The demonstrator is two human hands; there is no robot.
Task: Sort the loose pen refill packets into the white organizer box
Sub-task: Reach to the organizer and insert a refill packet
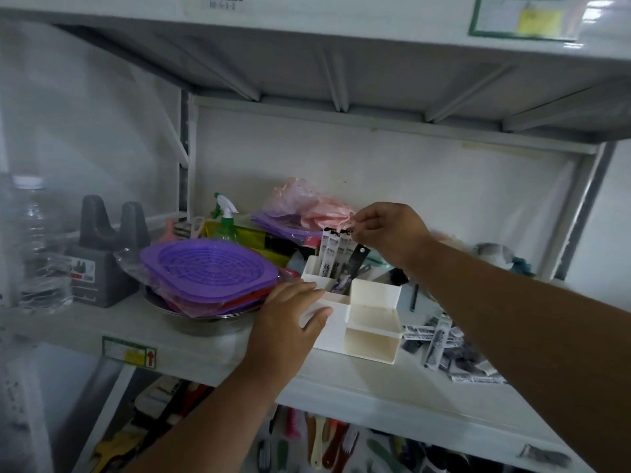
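A white organizer box [372,339] with several compartments stands on the shelf. Upright refill packets [333,254] with black tops stick out of its rear left compartment. My right hand [389,230] pinches the top of one of these packets from above. My left hand [290,319] lies against the box's left side, thumb on the front wall, fingers along the rim. A loose pile of refill packets [444,346] lies flat on the shelf to the right of the box, partly behind my right forearm.
Left of the box sit purple plastic trays [208,271] in a metal bowl [205,322]. Behind are a green spray bottle [225,216], a pink bag [307,206], a grey holder [106,257] and a clear bottle [34,244]. Brushes lie on the shelf below.
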